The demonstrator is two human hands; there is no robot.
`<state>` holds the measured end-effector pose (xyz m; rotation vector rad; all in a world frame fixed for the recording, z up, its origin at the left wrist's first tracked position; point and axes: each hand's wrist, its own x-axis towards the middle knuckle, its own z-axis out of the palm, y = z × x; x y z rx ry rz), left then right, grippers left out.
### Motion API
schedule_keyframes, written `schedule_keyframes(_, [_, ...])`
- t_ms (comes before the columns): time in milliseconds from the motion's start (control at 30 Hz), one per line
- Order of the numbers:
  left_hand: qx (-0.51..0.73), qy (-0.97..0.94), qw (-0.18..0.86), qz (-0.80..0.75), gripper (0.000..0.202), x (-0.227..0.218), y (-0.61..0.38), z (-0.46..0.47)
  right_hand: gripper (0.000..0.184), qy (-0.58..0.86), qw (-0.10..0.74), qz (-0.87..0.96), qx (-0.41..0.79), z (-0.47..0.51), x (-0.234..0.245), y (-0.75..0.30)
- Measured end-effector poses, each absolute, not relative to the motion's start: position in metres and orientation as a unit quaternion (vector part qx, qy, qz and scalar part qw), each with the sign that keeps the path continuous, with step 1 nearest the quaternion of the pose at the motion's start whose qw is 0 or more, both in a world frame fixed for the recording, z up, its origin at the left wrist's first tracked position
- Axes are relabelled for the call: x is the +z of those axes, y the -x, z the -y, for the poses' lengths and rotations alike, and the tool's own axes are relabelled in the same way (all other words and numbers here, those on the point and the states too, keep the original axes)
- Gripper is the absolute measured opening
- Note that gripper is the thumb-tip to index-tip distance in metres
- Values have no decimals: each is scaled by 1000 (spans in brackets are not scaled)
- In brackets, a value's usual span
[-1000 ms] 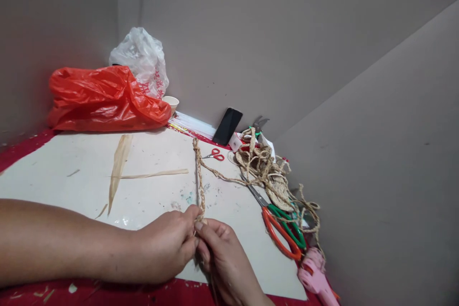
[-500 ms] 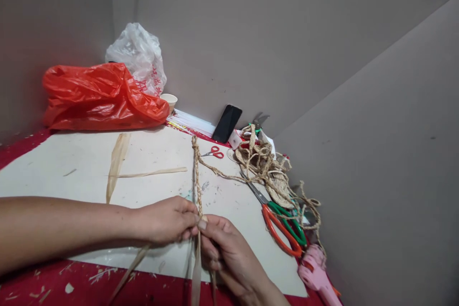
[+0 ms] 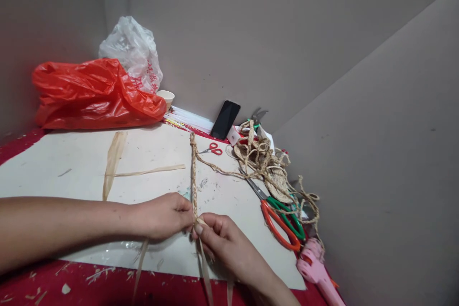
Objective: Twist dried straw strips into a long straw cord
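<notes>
A thin braid of pale plant fibre [image 3: 194,177] runs down the white board [image 3: 229,205] towards me. At its lower end my left hand [image 3: 168,216] and my right hand [image 3: 222,239] meet, both closed on it. My right thumb and forefinger pinch the braid where flat loose strands [image 3: 204,267] hang down over the board's near edge. The left fingertips are pressed against the braid from the other side, partly hidden. One more strand [image 3: 141,260] dangles below my left wrist. Flat fibre strips [image 3: 114,162] lie on the board beyond my left forearm.
To the right lie large scissors [image 3: 279,224] with red and green handles, a heap of braided cord [image 3: 261,158] and a pink glue gun [image 3: 315,267]. Small red scissors [image 3: 213,149], a phone [image 3: 225,119], a paper cup [image 3: 167,98] and a red plastic bag [image 3: 96,95] stand farther back.
The loose strands below the hands have swung apart and to the right. Both hands stay at the braid's lower end, the fingers slightly shifted. The whole view has moved a little.
</notes>
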<state>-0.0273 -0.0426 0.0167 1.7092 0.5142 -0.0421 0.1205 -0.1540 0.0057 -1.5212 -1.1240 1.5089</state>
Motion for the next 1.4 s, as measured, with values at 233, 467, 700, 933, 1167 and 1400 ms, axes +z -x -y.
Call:
schedule_keyframes(233, [-16, -675, 690, -261, 20, 10, 25, 46, 30, 663, 308, 542, 416, 157, 12, -110])
schedule_keyframes(467, [-18, -721, 641, -262, 22, 12, 27, 44, 30, 691, 269, 564, 362, 165, 20, -116])
schedule_keyframes(700, [24, -724, 642, -251, 23, 7, 27, 49, 40, 662, 315, 437, 521, 169, 20, -103])
schedule_keyframes(933, [40, -700, 670, -245, 21, 2, 26, 51, 40, 662, 301, 448, 521, 176, -7, -81])
schedule_keyframes(1167, [45, -670, 700, -244, 27, 9, 26, 53, 32, 715, 210, 604, 283, 175, 2, -81])
schedule_keyframes(1400, [50, -675, 690, -256, 22, 14, 26, 58, 22, 704, 136, 686, 125, 176, 3, -79])
